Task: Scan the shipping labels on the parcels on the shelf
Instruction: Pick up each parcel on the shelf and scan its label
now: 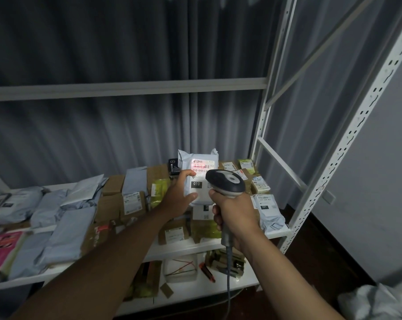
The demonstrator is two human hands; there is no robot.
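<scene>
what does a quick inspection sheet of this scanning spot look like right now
surface: white shelf, crowded with parcels
job's things: grey parcel held upright, red scan light on its label; scanner aimed at it
clutter: grey mailers, cardboard boxes, pink packet; oddments on the lower shelf
grippers: left hand holds the parcel; right hand grips the scanner handle
cables: scanner cable hanging down
surroundings: grey curtain, white perforated upright
</scene>
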